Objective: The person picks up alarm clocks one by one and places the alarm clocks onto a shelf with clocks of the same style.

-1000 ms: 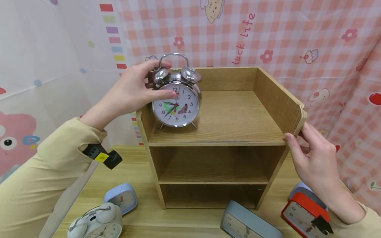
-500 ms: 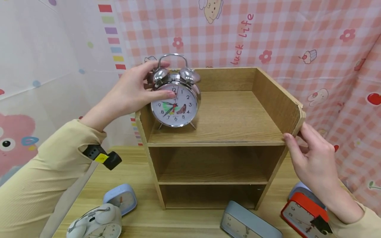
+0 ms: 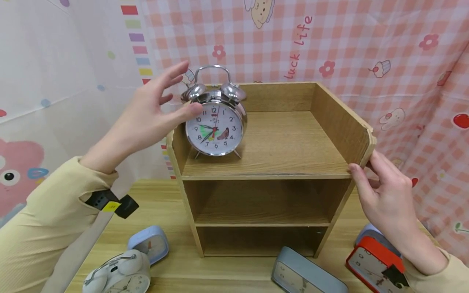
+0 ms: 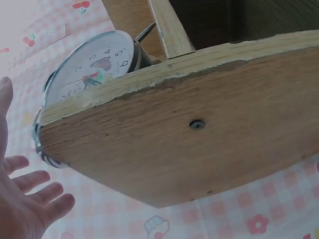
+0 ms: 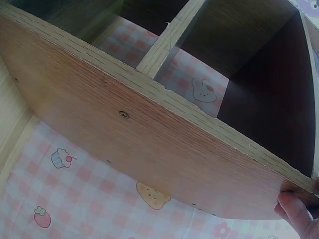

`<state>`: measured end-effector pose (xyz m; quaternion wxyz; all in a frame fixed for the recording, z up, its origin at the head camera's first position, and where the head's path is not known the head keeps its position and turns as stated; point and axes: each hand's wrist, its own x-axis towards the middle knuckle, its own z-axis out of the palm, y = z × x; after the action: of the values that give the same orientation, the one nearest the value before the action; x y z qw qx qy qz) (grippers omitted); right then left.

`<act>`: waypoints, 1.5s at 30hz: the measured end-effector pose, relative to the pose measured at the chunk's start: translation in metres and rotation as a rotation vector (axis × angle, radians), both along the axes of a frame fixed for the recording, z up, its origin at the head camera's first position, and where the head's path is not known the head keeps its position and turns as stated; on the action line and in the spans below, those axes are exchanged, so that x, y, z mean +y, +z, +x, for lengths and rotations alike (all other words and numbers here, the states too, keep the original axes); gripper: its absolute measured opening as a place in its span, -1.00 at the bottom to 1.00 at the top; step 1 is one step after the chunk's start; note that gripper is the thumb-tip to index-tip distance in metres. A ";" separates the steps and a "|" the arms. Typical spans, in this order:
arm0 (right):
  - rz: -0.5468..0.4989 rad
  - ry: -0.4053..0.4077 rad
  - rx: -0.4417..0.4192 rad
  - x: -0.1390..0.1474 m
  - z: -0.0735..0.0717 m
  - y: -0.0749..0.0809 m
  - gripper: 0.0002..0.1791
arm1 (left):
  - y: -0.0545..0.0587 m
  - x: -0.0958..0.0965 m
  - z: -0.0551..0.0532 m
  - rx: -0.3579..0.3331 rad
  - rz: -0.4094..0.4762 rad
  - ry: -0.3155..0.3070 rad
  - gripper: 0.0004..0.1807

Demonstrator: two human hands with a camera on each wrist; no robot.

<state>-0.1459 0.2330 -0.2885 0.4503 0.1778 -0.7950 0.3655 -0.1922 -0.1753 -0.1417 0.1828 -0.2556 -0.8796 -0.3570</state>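
A silver twin-bell alarm clock (image 3: 216,132) stands upright at the left end of the top shelf of a small wooden shelf unit (image 3: 278,146). My left hand (image 3: 146,112) is spread just left of the clock, its thumb overlapping the upper left of the dial in the head view. In the left wrist view, the fingers (image 4: 37,186) are apart from the clock (image 4: 92,69), beyond the unit's side panel (image 4: 164,134). With my right hand (image 3: 392,199) I grip the front edge of the unit's right side panel, thumb in front. The right wrist view shows its fingertips (image 5: 294,209) against that panel.
On the wooden table (image 3: 220,276) stand a white twin-bell clock (image 3: 119,272) and a light blue clock (image 3: 149,243) at left. A grey clock (image 3: 307,270) lies before the unit, and a red clock (image 3: 375,260) at right. A checked cloth (image 3: 351,36) hangs behind.
My left hand has let go of the silver alarm clock and drawn back to the left, fingers spreading. The clock stays where it stood; my right hand keeps its hold.
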 end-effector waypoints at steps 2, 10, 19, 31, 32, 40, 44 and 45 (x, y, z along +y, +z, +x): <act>0.001 -0.001 -0.001 0.000 0.000 0.000 -0.65 | -0.003 -0.005 0.006 0.033 0.011 0.008 -0.13; 0.010 -0.002 0.024 0.001 -0.002 0.002 -0.74 | -0.021 -0.030 0.033 0.103 0.043 0.051 -0.16; -0.001 -0.008 -0.002 0.000 -0.001 0.003 -0.69 | -0.059 -0.067 0.061 0.222 0.006 0.070 -0.06; -0.004 -0.002 0.006 0.000 -0.002 0.000 -0.72 | -0.122 -0.110 0.094 0.184 -0.089 0.227 0.11; -0.005 -0.001 0.008 0.000 -0.002 0.000 -0.73 | -0.127 -0.112 0.096 0.173 -0.093 0.236 0.12; -0.007 -0.002 0.005 0.000 -0.001 0.000 -0.71 | -0.170 -0.131 0.108 0.137 -0.158 0.224 0.19; -0.006 -0.002 0.000 0.000 -0.001 0.000 -0.70 | -0.189 -0.141 0.112 0.095 -0.186 0.256 0.19; -0.005 -0.002 -0.002 0.000 -0.001 0.000 -0.70 | -0.194 -0.144 0.114 0.088 -0.195 0.268 0.19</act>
<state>-0.1470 0.2332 -0.2887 0.4502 0.1754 -0.7947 0.3673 -0.0784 -0.3189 -0.3356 0.2414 -0.1678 -0.9275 -0.2311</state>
